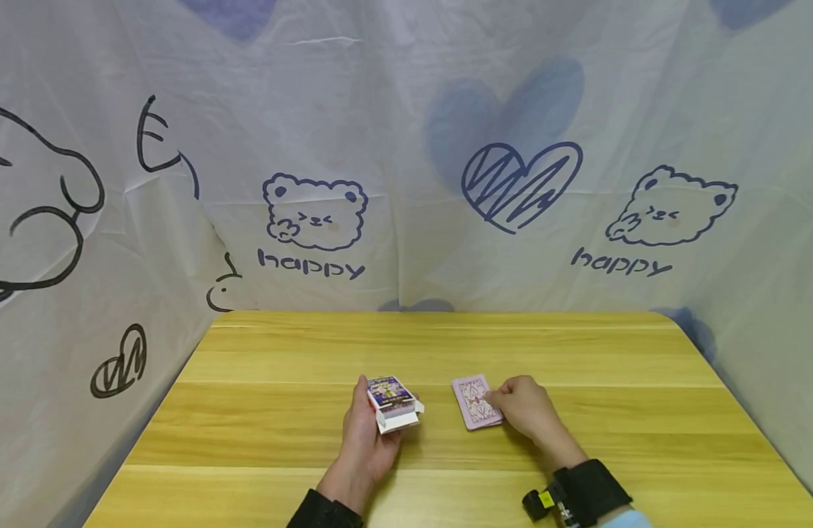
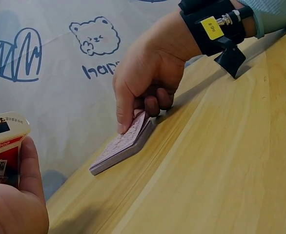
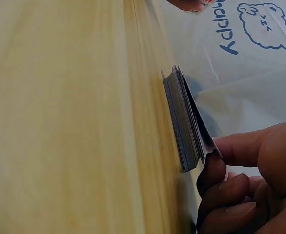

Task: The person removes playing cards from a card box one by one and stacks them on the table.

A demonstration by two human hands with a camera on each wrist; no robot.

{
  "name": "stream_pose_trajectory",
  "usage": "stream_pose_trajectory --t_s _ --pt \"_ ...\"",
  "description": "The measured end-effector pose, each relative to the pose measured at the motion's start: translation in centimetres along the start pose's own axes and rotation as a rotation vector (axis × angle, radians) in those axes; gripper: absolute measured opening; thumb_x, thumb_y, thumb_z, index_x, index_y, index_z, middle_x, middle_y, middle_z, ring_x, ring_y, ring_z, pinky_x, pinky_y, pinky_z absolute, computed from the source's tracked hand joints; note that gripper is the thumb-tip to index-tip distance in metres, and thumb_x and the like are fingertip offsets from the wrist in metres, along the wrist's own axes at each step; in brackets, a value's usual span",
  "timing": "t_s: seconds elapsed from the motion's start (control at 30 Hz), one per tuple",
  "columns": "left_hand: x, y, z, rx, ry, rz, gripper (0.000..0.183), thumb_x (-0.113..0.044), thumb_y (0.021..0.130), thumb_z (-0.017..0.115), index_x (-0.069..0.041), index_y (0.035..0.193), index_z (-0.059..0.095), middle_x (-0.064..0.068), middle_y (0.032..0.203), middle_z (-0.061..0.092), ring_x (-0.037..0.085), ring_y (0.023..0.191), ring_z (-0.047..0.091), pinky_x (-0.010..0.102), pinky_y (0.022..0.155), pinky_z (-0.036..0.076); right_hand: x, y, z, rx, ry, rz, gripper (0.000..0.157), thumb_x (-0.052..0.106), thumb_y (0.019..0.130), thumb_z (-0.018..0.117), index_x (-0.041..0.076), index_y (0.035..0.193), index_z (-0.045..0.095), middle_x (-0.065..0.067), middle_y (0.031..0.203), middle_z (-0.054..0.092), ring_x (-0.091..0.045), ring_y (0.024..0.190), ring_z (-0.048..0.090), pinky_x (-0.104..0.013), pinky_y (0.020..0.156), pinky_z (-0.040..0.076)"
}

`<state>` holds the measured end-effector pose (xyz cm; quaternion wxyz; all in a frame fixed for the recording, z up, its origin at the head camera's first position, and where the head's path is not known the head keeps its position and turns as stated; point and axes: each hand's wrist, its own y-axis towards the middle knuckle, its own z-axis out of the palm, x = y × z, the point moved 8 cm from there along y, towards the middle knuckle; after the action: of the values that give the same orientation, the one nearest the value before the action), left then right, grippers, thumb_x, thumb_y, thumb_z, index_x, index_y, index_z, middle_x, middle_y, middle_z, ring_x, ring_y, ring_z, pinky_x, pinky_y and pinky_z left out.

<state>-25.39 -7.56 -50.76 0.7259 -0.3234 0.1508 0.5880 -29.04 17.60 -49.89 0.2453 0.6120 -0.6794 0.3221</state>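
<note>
Yellowish wood tabletop (image 1: 281, 352), card deck (image 1: 472, 402) sitting between left hand (image 1: 372, 444), gripping an open box (image 1: 391, 396), and right hand (image 1: 528, 409), pinching the deck's corner

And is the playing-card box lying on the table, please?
No, the left hand holds the playing-card box above the table.

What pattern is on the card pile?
Card pile: reddish ornate pattern, pale border; best in head view.
</note>
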Motion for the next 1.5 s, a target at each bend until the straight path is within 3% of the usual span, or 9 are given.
stream_pose_trajectory --t_s 0.4,0.7,0.97,1.2,1.37,1.5 --pt "0.0 0.1 0.1 0.002 0.019 0.003 0.076 -0.057 0.101 0.026 -0.001 0.150 0.011 0.027 0.144 0.031 0.037 0.116 0.054 0.043 0.095 0.052 0.2 0.1 0.2 -0.004 -0.078 0.005 0.028 0.028 0.086 0.068 0.008 0.069 0.059 -0.005 0.064 0.053 -0.017 0.053 0.046 -0.025 0.044 0.033" --pt "0.0 0.0 0.2 0.008 0.022 -0.015 0.075 -0.057 0.101 0.027 -0.003 0.151 0.010 0.027 0.150 0.024 0.040 0.122 0.049 0.042 0.095 0.052 0.4 0.2 0.3 -0.024 -0.103 -0.013 0.023 0.026 0.081 0.068 0.007 0.076 0.056 -0.006 0.068 0.055 -0.019 0.058 0.049 -0.028 0.045 0.037" --pt "0.2 0.1 0.2 0.017 0.029 -0.016 0.078 -0.059 0.100 0.029 -0.003 0.150 0.012 0.027 0.149 0.025 0.041 0.122 0.048 0.043 0.097 0.051 0.0 0.0 -0.2 -0.026 0.047 0.010 0.029 0.030 0.090 0.064 0.007 0.074 0.057 -0.004 0.064 0.049 -0.017 0.053 0.044 -0.026 0.043 0.032" --pt "0.8 0.0 0.8 0.072 0.071 -0.020 0.074 -0.053 0.103 0.025 0.002 0.149 0.011 0.030 0.151 0.024 0.039 0.130 0.042 0.040 0.102 0.048 4.1 -2.1 -0.7 -0.043 0.224 -0.093 0.023 0.022 0.093 0.063 0.002 0.081 0.065 -0.004 0.066 0.050 -0.017 0.057 0.043 -0.026 0.047 0.033" --pt "0.9 0.0 1.7 0.149 0.054 -0.001 0.069 -0.046 0.105 0.025 0.001 0.151 0.003 0.024 0.157 0.015 0.031 0.141 0.023 0.039 0.113 0.035 7.7 -4.3 0.4 0.057 0.323 -0.176 0.017 0.016 0.091 0.064 0.002 0.081 0.067 -0.003 0.068 0.054 -0.015 0.058 0.045 -0.025 0.050 0.036" --pt "0.9 -0.3 2.1 0.187 0.037 0.006 0.062 -0.041 0.107 0.022 -0.004 0.151 0.002 0.023 0.158 0.013 0.032 0.143 0.020 0.044 0.115 0.031 9.4 -5.6 1.5 0.120 0.370 -0.232 0.018 0.016 0.088 0.068 0.001 0.078 0.066 -0.001 0.065 0.055 -0.012 0.056 0.046 -0.021 0.047 0.036"
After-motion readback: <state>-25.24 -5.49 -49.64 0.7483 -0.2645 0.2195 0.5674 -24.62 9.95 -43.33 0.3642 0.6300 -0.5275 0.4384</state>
